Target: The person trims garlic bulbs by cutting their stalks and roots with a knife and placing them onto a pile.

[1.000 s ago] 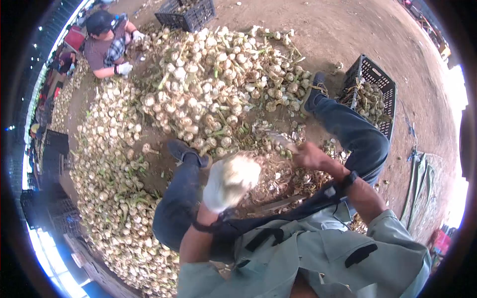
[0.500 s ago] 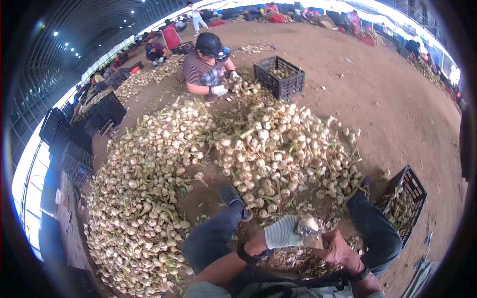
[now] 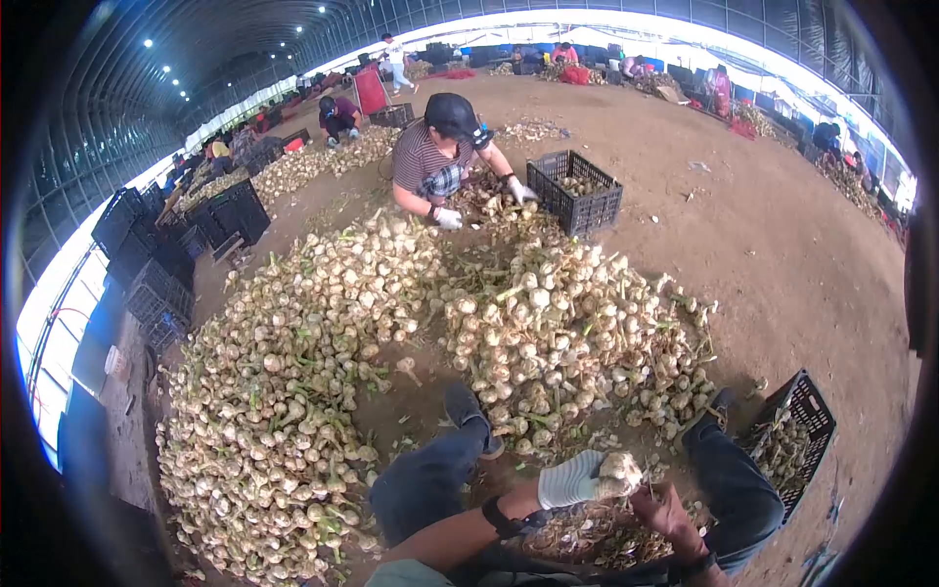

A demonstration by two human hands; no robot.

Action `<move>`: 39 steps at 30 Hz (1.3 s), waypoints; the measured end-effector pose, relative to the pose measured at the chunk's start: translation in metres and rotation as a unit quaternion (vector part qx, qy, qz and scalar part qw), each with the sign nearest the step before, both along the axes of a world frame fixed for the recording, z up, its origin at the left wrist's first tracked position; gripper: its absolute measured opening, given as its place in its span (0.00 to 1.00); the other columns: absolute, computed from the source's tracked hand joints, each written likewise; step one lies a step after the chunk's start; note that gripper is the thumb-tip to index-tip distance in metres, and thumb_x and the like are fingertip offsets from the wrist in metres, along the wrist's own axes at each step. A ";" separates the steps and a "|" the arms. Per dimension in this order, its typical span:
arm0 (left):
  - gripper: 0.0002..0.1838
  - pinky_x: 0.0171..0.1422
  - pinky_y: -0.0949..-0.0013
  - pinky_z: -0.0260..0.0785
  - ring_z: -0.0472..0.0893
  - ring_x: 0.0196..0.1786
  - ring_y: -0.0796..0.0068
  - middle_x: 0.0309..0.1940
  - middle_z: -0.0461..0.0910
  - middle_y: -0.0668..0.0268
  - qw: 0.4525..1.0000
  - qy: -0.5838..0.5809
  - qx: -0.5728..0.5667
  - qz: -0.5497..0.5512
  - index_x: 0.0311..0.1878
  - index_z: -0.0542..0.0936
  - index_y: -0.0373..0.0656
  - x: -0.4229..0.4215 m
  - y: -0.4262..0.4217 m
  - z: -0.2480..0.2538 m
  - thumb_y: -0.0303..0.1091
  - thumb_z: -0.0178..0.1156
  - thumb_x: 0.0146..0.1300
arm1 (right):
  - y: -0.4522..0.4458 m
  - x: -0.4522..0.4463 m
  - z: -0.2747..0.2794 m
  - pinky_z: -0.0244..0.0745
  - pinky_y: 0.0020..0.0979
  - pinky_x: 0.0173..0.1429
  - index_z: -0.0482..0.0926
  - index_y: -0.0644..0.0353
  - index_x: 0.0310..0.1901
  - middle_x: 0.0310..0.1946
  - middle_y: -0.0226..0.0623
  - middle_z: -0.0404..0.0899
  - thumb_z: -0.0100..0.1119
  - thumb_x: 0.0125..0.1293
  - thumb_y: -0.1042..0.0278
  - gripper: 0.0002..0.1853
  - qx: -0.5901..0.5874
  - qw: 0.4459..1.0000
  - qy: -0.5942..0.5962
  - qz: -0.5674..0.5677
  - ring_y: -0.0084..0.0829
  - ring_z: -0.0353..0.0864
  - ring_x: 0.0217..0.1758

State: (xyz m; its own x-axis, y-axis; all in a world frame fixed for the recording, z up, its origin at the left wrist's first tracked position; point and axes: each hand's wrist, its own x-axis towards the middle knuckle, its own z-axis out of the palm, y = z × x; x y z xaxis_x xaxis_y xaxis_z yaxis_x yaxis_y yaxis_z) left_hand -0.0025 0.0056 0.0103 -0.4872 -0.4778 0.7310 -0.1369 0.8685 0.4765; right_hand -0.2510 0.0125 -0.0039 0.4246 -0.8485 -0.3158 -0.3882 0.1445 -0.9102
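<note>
1. A pale garlic bulb [image 3: 619,474] sits above the ground between the person's knees, in the left hand.
2. The left hand [image 3: 572,480], in a striped glove, has its fingers wrapped around the bulb.
3. The bare right hand [image 3: 663,513] is just beside it, fingers closed on a thin tool [image 3: 647,477], too small to make out.
4. Beyond the feet, garlic heaps [image 3: 284,411] cover the dirt floor [image 3: 773,245].
5. A black crate [image 3: 820,415] stands beside the right leg [image 3: 736,484].
6. Farther off, a gloved co-worker [image 3: 419,161] crouches near another crate [image 3: 595,210].
</note>
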 end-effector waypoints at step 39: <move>0.29 0.53 0.61 0.74 0.79 0.49 0.68 0.48 0.78 0.65 0.691 0.466 0.552 -0.033 0.62 0.69 0.41 0.007 0.000 -0.027 0.46 0.63 0.63 | -0.006 0.067 -0.002 0.62 0.23 0.20 0.76 0.63 0.39 0.16 0.26 0.68 0.64 0.63 0.49 0.21 0.206 0.906 -0.326 -0.172 0.19 0.66 0.15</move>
State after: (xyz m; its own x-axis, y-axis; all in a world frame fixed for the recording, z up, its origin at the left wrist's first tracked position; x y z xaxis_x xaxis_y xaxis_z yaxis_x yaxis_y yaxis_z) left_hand 0.0048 0.0060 -0.0170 -0.0982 -0.9939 -0.0494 0.6990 -0.1042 0.7075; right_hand -0.1843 0.0061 -0.0054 0.3682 -0.8328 -0.4134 0.3450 0.5353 -0.7710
